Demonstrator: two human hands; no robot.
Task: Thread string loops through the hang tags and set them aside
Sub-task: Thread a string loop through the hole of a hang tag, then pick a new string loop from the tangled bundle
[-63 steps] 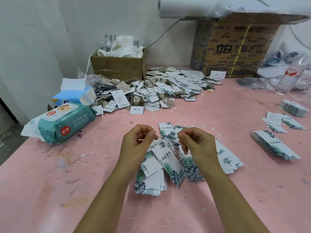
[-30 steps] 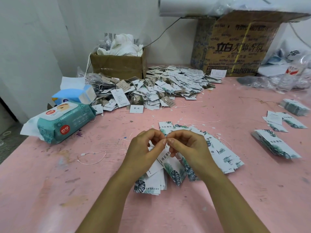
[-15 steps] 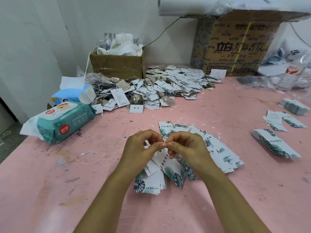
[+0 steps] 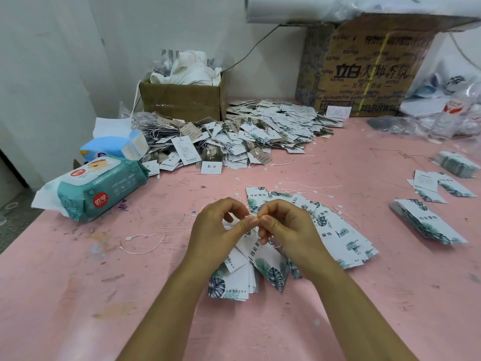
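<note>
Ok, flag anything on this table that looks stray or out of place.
One string loop lies alone on the pink table, left of the left hand, apart from the leaf-print tags. Nothing looks spilled or damaged.

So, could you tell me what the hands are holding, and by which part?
Left hand and right hand each pinch the thin string loop between thumb and forefinger, apparently at its ends.

Single head-worn wide-angle view, looking forward and down, close over pink table (image 4: 78,295), back wall (image 4: 65,48) along top edge
</note>
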